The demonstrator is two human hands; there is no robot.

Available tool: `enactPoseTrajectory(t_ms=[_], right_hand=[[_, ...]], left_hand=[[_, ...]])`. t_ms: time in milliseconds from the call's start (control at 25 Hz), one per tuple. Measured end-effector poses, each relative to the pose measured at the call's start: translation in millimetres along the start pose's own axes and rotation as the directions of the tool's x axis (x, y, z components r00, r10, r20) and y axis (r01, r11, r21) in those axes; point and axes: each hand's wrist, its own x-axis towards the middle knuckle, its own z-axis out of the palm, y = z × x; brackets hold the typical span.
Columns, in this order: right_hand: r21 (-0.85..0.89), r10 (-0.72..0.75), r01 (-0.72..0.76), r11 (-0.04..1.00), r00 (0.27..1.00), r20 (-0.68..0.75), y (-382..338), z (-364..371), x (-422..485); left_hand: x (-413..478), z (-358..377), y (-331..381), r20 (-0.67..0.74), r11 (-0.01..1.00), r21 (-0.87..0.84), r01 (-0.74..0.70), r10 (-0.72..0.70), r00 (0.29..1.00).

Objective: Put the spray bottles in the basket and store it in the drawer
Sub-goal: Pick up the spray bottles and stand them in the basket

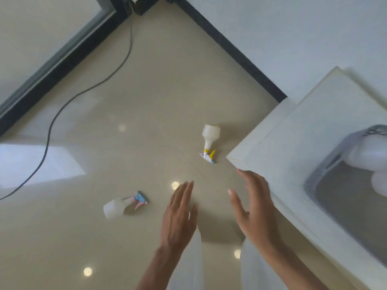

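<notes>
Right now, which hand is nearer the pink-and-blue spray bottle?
Left. The left hand is just right of that bottle; the right hand is farther right, by the cabinet.

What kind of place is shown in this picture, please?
Probably a room in a home or office. A glossy beige tiled floor meets white walls with a black skirting board, a thin black cable trails across the floor, and a white cabinet stands on the right.
</notes>
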Motion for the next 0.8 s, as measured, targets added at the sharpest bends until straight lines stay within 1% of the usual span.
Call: enactPoseTrajectory(t_ms=[80,160,240,320,400,480,520,600,640,720,800], right_hand=[[-0.138,-0.025,0.052,0.989,0.981,0.195,-15,44,37],[-0.352,0.024,0.136,0.926,0.91,0.415,-14,84,80],[-0.527,0.105,0.259,0.81,0.819,0.564,1,122,120],[-0.639,0.19,0.399,0.657,0.733,0.653,27,159,157],[-0.704,0.243,0.541,0.46,0.685,0.686,61,198,193],[-0.73,0.302,0.623,0.282,0.664,0.684,99,235,225],[-0.73,0.328,0.651,0.211,0.656,0.68,120,253,236],[-0.725,0.366,0.682,0.1,0.652,0.664,157,276,255],[-0.729,0.37,0.682,0.057,0.664,0.65,172,285,264],[-0.739,0.358,0.674,-0.008,0.692,0.627,196,300,280],[-0.721,0.347,0.69,-0.065,0.693,0.632,208,306,290]], left_hand=[[35,-15,-24,0.135,0.995,0.089,-0.041,0.029,0.99],[71,-22,-48,0.245,0.964,0.242,-0.113,0.052,0.968],[105,-15,-68,0.309,0.908,0.378,-0.18,0.06,0.949],[137,2,-84,0.356,0.865,0.453,-0.215,0.045,0.933],[168,31,-99,0.352,0.85,0.485,-0.204,0.024,0.936],[196,64,-118,0.335,0.862,0.481,-0.159,-0.013,0.942],[206,82,-130,0.328,0.871,0.472,-0.135,-0.031,0.944],[221,109,-147,0.318,0.884,0.455,-0.107,-0.049,0.947],[226,120,-155,0.318,0.895,0.435,-0.093,-0.056,0.946],[234,136,-169,0.315,0.921,0.385,-0.056,-0.073,0.946],[236,143,-179,0.311,0.939,0.343,-0.008,-0.105,0.945]])
